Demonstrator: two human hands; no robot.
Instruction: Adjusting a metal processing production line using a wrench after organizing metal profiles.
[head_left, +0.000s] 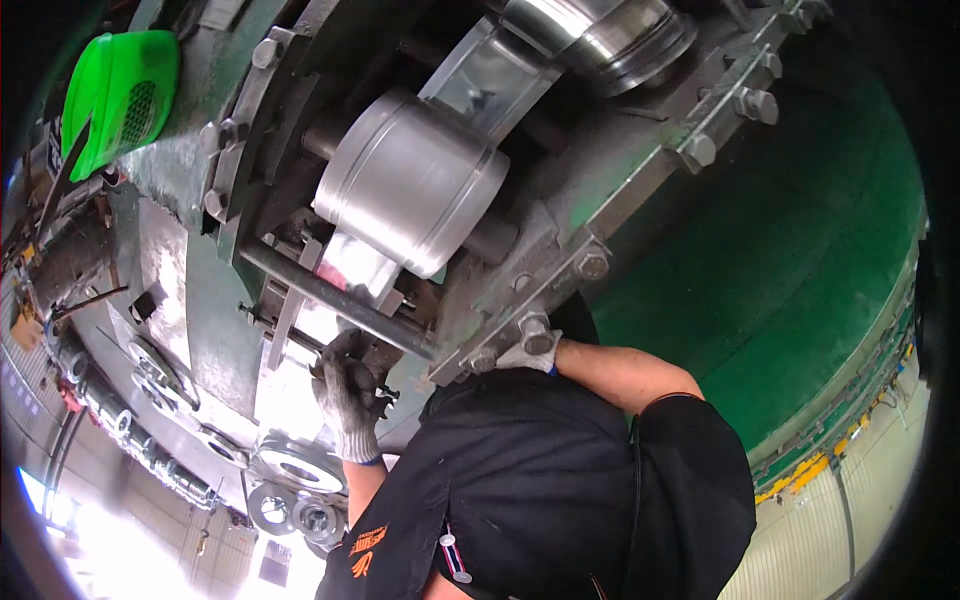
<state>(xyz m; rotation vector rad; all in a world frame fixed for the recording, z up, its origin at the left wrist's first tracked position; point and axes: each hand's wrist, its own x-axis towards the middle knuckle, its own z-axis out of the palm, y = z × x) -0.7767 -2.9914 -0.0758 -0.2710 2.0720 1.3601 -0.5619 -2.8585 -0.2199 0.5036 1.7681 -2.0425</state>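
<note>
My left hand (345, 395), in a grey-white knit glove with darkened fingers, is at the lower end of the machine's strip path. Its fingers are curled in. Against them is a small black screw-like part (385, 402); what is inside the grip is hidden. My right hand (528, 356), in a pale glove, is at the bolted steel side rail (625, 205), its fingers hidden behind the bolts. Above my left hand a shiny metal strip (355, 268) runs under a large polished roller (412, 183). A round steel bar (335, 300) crosses the strip.
A second polished roller (610, 40) sits farther up the strip. Bolt heads (590, 264) stick out along the rail, beside a green surface (760, 260). At left are a bright green mesh-fronted object (125, 105), a grey machine plate (215, 310) and several metal rings (300, 468).
</note>
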